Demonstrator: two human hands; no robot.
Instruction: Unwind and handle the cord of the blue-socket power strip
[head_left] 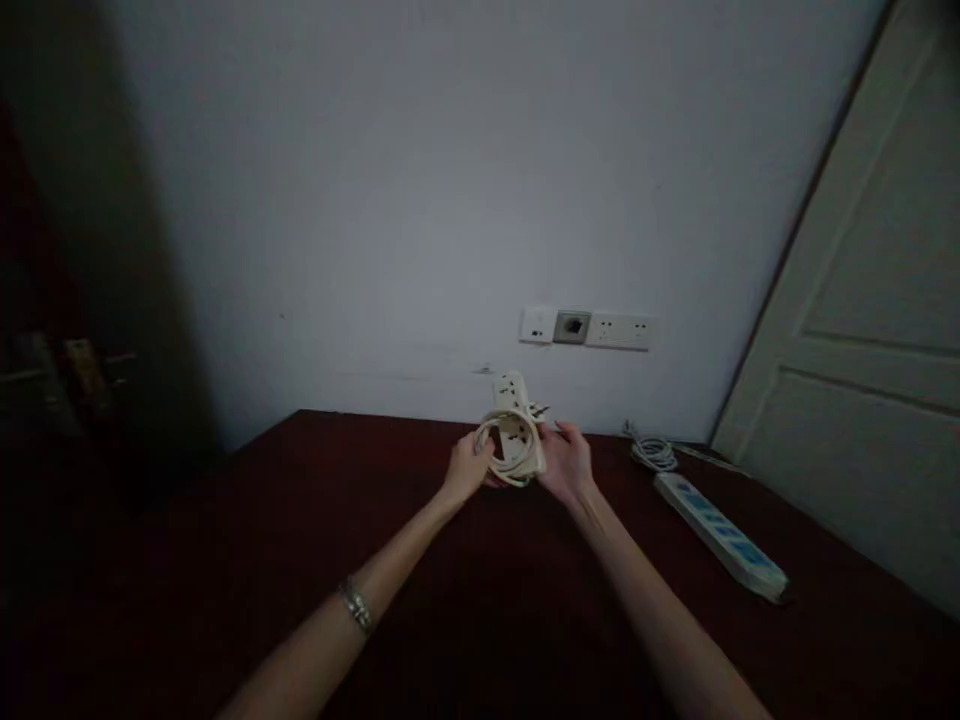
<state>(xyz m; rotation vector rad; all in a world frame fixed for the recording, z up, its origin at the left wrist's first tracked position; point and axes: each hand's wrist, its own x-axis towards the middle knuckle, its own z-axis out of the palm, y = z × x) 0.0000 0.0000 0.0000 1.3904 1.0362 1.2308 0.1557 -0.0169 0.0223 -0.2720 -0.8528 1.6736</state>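
A cream power strip stands upright between my two hands, above the far part of a dark red table. Its cord is looped in a coil around the strip's lower half. My left hand grips the coil and strip from the left. On the other side, my right hand holds the strip, fingers curled near its plug end. A metal bracelet sits on my left wrist.
A second white power strip with blue sockets lies on the table at the right, its grey cord coiled behind it. Wall sockets sit above the table. A pale door stands at the right; dark furniture fills the left.
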